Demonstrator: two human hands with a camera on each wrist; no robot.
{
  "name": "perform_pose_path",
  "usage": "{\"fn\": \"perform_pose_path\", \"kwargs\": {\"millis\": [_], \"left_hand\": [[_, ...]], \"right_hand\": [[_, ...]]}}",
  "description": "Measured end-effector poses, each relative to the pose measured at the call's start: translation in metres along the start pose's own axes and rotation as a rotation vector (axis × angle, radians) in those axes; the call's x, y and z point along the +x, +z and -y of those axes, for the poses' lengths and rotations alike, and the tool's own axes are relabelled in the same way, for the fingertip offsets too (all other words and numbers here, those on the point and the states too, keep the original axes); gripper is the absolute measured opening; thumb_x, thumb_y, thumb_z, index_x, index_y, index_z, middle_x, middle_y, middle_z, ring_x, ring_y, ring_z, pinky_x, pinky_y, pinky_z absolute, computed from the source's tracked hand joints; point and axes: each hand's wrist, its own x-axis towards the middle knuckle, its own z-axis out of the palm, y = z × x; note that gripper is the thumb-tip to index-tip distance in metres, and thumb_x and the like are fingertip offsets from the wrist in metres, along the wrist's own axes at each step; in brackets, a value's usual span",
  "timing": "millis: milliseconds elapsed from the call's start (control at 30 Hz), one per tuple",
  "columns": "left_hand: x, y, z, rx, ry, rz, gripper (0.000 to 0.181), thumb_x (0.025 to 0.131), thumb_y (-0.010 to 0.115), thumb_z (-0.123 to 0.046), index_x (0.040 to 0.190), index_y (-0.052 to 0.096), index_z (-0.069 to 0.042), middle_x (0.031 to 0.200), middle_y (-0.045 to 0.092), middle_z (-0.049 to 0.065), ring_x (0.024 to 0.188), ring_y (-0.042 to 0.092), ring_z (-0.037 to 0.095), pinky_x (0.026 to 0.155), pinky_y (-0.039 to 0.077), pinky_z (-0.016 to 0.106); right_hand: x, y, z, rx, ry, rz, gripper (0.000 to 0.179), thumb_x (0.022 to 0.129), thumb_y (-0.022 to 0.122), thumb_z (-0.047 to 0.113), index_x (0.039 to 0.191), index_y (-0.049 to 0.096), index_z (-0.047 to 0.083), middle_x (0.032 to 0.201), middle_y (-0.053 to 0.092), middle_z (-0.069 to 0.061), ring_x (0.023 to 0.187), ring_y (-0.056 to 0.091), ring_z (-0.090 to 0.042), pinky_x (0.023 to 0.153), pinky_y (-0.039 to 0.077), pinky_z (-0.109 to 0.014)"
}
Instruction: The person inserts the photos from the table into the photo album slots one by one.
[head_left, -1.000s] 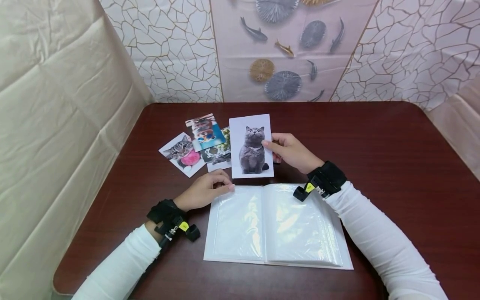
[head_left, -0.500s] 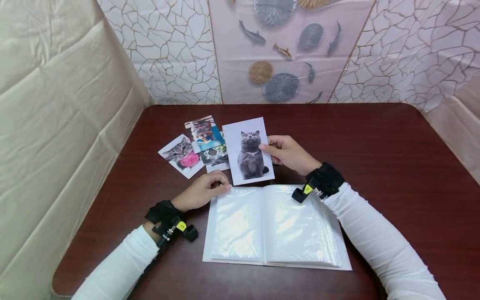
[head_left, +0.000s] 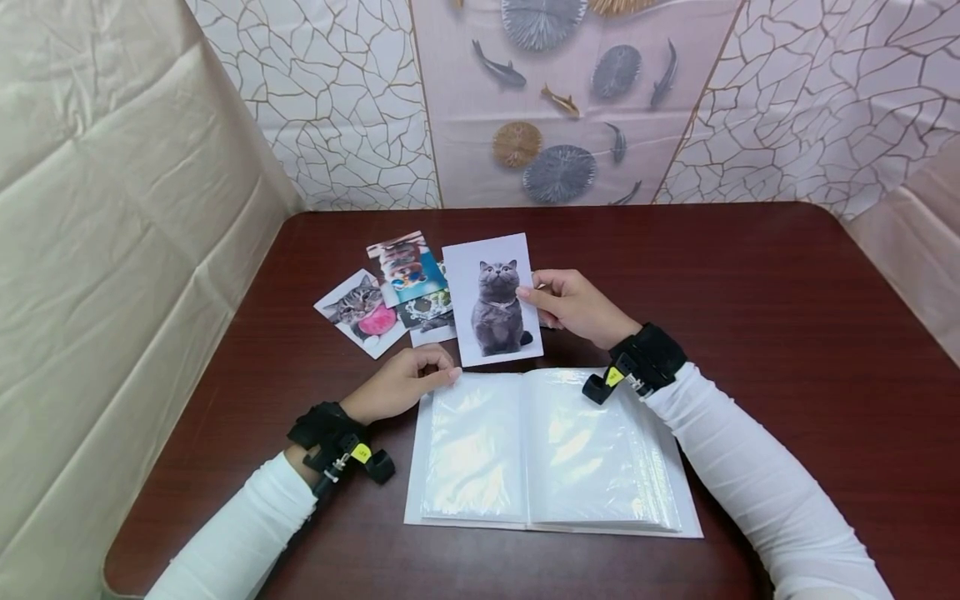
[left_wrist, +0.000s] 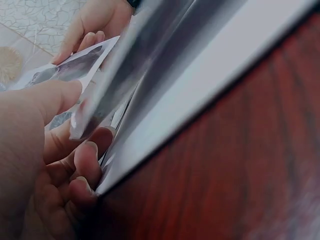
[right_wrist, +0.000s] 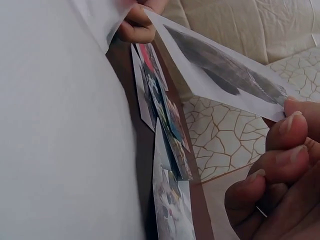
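My right hand (head_left: 577, 307) pinches the right edge of a photo (head_left: 495, 325) of a sitting grey cat, thumb on its front. The photo is tilted, its lower edge just beyond the top edge of an open photo album (head_left: 566, 458) with clear sleeves. At the album's top left corner, my left hand (head_left: 405, 379) pinches the corner of a clear sleeve (left_wrist: 92, 112), thumb on one side and fingers behind, as the left wrist view shows. In the right wrist view the held photo (right_wrist: 215, 75) slants toward the left hand, above the other prints.
Several loose photos lie overlapping left of the held one, including a tabby cat print (head_left: 363, 312) and a blue-toned print (head_left: 408, 271). The dark red table (head_left: 787, 333) extends to the right. Patterned cloth (head_left: 360, 108) hangs behind the far edge.
Over the last second the right hand has brought the grey cat photo slightly left and nearer the album's top edge, tilting it. The left hand has stayed at the album corner.
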Motion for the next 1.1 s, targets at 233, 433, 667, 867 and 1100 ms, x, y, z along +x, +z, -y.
{"fn": "perform_pose_path", "kwargs": {"millis": [233,433,667,867,1100], "left_hand": [[-0.001,0.0,0.002,-0.069,-0.024,-0.018,0.01,0.101,0.064,-0.022,0.097,0.069,-0.015,0.082,0.056,0.001,0.071,0.046,0.014,0.066,0.039,0.025],[-0.001,0.0,0.003,-0.108,-0.04,-0.02,0.01,0.099,0.067,-0.022,0.099,0.068,-0.012,0.079,0.056,0.001,0.069,0.047,0.013,0.064,0.04,0.024],[-0.001,0.0,0.005,-0.1,-0.048,-0.032,0.007,0.1,0.066,-0.021,0.098,0.068,-0.015,0.08,0.057,0.003,0.068,0.046,0.014,0.064,0.04,0.025],[-0.001,0.0,0.006,-0.094,-0.045,-0.037,0.007,0.1,0.066,-0.022,0.098,0.068,-0.016,0.08,0.059,0.004,0.067,0.046,0.015,0.064,0.04,0.025],[-0.001,-0.001,0.005,-0.115,-0.046,-0.033,0.007,0.1,0.066,-0.021,0.097,0.068,-0.016,0.079,0.056,0.005,0.067,0.045,0.015,0.064,0.039,0.025]], "right_hand": [[0.001,-0.001,-0.002,0.006,0.016,0.003,0.031,0.11,0.044,0.02,0.084,0.047,0.003,0.066,0.047,-0.002,0.059,0.043,-0.016,0.059,0.039,-0.033],[0.003,-0.003,-0.003,0.0,0.025,0.014,0.031,0.11,0.043,0.021,0.085,0.046,0.003,0.066,0.047,-0.003,0.059,0.043,-0.02,0.06,0.039,-0.036],[0.009,-0.003,-0.002,-0.007,0.023,0.044,0.032,0.11,0.045,0.021,0.084,0.046,0.002,0.064,0.044,-0.002,0.059,0.041,-0.022,0.058,0.035,-0.035],[0.012,-0.002,-0.003,-0.041,0.039,0.068,0.031,0.11,0.045,0.022,0.085,0.047,0.002,0.064,0.043,-0.003,0.059,0.04,-0.021,0.058,0.034,-0.029],[0.011,0.0,-0.004,-0.094,0.029,0.091,0.031,0.11,0.045,0.022,0.084,0.046,0.004,0.066,0.042,-0.004,0.06,0.039,-0.02,0.061,0.033,-0.029]]}}
